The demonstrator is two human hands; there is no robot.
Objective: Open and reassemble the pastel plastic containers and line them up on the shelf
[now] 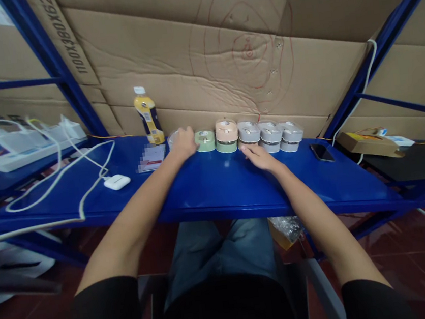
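Small rounded containers with clear tops stand in a row along the back of the blue shelf. At the row's left end, my left hand (185,142) curls over a grey container (172,139), hiding much of it; its fingertips are partly hidden. Just right of that hand sits a single green container (206,141). A pink container (226,128) is stacked on a green one (227,146). My right hand (260,157), fingers stretched leftward, touches the front of the neighbouring stack, below its grey upper container (248,131). Two more grey stacks (270,136) (290,136) stand further right.
A yellow drink bottle (149,116) stands behind a partly blurred card (153,157) at left. A white earbud case (117,182), white cables (82,197) and a power strip (31,154) lie further left. At right are a phone (322,152) and an open cardboard box (370,144).
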